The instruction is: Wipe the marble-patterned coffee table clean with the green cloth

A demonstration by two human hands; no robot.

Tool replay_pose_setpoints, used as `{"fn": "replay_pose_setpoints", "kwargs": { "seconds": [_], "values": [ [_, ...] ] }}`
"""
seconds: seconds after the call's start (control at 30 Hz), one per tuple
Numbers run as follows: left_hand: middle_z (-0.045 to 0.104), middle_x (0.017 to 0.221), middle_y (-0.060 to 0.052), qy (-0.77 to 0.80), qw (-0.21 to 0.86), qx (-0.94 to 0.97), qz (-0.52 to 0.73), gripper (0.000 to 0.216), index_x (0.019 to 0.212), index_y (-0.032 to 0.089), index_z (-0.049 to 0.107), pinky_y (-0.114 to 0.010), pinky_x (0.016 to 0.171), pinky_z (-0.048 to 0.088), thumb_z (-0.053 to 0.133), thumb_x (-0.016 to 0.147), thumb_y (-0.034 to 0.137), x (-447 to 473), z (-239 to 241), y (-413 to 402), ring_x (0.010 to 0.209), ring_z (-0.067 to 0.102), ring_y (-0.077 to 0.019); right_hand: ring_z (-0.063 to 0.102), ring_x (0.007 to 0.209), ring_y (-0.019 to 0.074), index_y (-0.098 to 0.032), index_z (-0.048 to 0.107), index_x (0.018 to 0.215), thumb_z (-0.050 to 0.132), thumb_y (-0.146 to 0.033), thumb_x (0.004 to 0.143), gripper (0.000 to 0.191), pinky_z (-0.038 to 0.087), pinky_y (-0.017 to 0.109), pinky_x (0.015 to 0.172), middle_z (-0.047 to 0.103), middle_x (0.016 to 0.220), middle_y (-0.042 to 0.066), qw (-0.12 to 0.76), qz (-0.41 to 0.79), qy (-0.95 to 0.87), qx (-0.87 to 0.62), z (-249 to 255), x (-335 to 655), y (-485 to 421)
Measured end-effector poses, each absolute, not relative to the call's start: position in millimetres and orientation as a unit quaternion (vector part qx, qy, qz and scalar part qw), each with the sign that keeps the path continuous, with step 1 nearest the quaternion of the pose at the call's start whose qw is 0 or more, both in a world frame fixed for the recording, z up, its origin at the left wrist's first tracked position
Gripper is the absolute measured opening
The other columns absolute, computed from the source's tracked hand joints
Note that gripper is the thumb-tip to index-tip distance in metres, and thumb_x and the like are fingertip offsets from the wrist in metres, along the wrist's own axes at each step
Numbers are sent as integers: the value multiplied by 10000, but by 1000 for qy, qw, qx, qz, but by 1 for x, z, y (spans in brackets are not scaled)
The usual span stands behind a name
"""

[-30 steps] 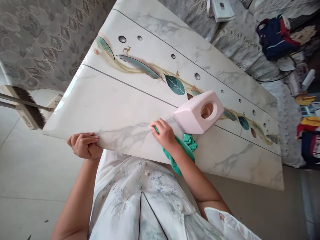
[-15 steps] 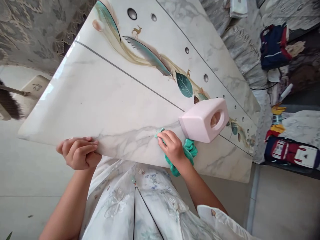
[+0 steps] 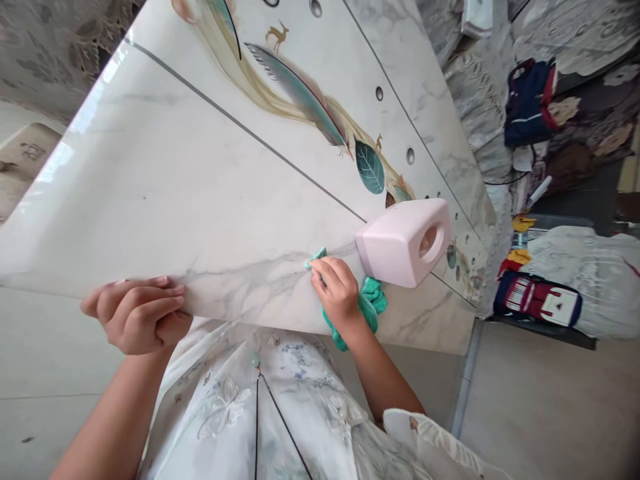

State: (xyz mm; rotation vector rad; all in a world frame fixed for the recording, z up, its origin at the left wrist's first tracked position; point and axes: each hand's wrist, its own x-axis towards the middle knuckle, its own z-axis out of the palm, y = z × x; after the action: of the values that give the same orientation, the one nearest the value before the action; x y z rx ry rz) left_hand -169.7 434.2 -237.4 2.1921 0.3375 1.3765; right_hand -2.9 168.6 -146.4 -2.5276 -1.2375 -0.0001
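Along the front edge of a marble-patterned table (image 3: 200, 193) both my hands are at work. My left hand (image 3: 137, 313) is closed with its fingers curled at the edge; whether they grip anything is hidden. Pinched in my right hand (image 3: 337, 290) is a green cloth (image 3: 373, 297), with a small tip poking out past the fingertips onto the tabletop. The rest of the cloth bunches under and behind that hand and hangs over the edge. Just right of it a pink tissue box (image 3: 387, 250) lies with its oval opening facing right.
Feather and leaf decoration (image 3: 370, 167) runs across the tabletop. To the right are a dark blue bag (image 3: 530, 103) and a red, white and blue backpack (image 3: 540, 300). A beige object (image 3: 30, 153) stands beyond the left edge. Lace-covered furniture (image 3: 473, 100) borders the far side.
The view has shifted, so the table reaches further left and the brush on the left is out of sight. Both hands keep nearly the same places on the table; the cloth stays in the right.
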Motion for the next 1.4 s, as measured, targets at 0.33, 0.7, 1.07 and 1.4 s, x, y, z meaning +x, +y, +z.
{"fn": "replay_pose_setpoints", "kwargs": {
  "seconds": [0.33, 0.7, 1.07, 1.4],
  "values": [
    [530, 455, 14, 143, 257, 800, 523, 327, 591, 286, 578, -450, 787, 309, 398, 863, 258, -174, -243, 432, 461, 387, -191, 650, 844, 173, -213, 671, 1066, 511, -61, 962, 244, 549, 301, 798, 676, 894, 66, 166, 11, -396, -903, -151, -9, 167],
    [347, 292, -46, 412, 170, 785, 431, 532, 345, 326, 326, -542, 849, 320, 272, 797, 600, -198, -274, 434, 449, 299, -225, 646, 828, 162, -210, 668, 1013, 487, -80, 976, 226, 550, 289, 794, 667, 875, 60, 162, 22, -371, -914, -151, -12, 170],
    [394, 326, -57, 380, 190, 795, 433, 453, 358, 313, 357, -540, 847, 318, 356, 747, 545, -193, -272, 440, 476, 339, -222, 631, 877, 175, -195, 659, 992, 502, -117, 991, 175, 528, 293, 836, 637, 904, 73, 199, 31, -341, -918, -167, 0, 177],
    [467, 416, -36, 293, 217, 821, 440, 358, 461, 262, 472, -461, 760, 330, 439, 779, 423, -176, -247, 440, 520, 419, -193, 600, 889, 186, -195, 637, 982, 440, -160, 1029, 206, 514, 300, 845, 612, 909, 71, 210, 60, -368, -904, -176, 29, 191]
  ]
}}
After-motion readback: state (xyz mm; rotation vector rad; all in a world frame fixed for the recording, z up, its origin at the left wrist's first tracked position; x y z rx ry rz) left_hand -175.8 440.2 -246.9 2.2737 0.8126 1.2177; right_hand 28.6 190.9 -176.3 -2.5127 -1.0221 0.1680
